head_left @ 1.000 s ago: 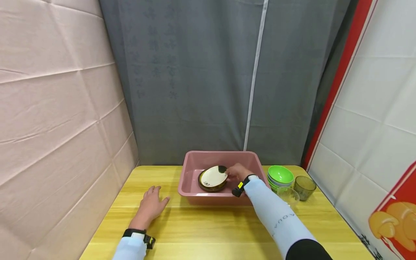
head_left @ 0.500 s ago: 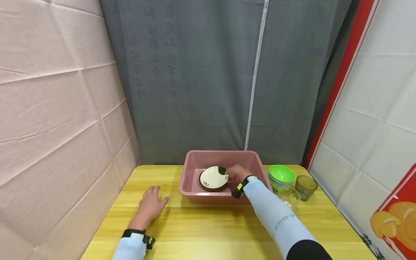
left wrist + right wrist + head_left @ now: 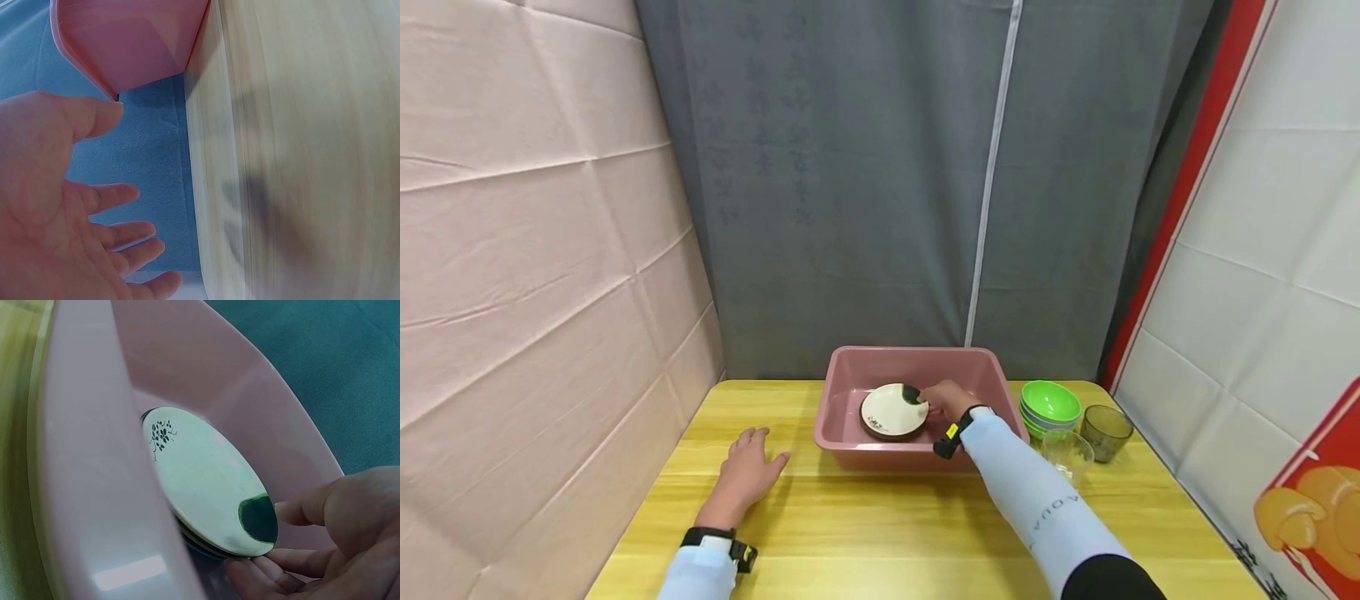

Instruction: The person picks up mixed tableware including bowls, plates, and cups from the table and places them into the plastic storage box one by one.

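A round cream plate (image 3: 891,411) with a dark green patch and a small flower print lies on a stack of dark-rimmed plates inside a pink basin (image 3: 917,457). My right hand (image 3: 950,398) reaches over the basin's right side and holds the plate's right edge. In the right wrist view, the thumb of the right hand (image 3: 350,544) is at the green patch's rim, with the other fingers below the edge. To the left of the basin my left hand (image 3: 748,471) hovers over the table with fingers spread, holding nothing.
Right of the basin stand stacked bowls with a green one (image 3: 1051,402) on top, a clear glass (image 3: 1067,454) and a smoky brown glass (image 3: 1105,433). A grey curtain (image 3: 850,192) hangs behind the wooden table (image 3: 865,533).
The cream plate has been lowered flat onto the stack, with the right hand still at its edge. My left hand has stayed in place.
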A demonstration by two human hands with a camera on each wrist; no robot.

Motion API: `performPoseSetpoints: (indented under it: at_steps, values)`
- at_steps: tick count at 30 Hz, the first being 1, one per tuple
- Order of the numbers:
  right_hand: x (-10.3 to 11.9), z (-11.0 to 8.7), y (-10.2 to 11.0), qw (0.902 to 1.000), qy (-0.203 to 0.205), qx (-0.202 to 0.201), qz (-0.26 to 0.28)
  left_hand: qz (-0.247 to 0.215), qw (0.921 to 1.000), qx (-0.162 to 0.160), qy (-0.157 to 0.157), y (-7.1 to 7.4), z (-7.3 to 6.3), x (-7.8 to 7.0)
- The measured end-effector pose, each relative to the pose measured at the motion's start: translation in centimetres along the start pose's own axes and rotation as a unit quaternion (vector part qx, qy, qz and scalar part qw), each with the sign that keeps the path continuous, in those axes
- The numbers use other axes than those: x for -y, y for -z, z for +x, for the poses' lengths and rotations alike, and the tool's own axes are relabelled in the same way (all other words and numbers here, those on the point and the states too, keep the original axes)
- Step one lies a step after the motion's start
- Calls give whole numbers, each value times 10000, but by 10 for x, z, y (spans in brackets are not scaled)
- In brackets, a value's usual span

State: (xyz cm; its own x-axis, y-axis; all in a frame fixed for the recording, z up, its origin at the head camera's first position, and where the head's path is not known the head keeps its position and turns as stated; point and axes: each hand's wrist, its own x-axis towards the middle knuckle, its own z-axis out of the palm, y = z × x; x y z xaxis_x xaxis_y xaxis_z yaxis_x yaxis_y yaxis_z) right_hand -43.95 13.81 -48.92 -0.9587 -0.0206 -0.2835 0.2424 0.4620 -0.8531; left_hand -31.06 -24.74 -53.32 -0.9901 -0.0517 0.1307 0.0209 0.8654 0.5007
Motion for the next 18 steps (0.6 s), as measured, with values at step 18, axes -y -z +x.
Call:
performPoseSetpoints:
  at_steps: [18]
  values:
    - [9,-15,7,9985,71,530,-77,10,10000,29,-74,1,3,-4]
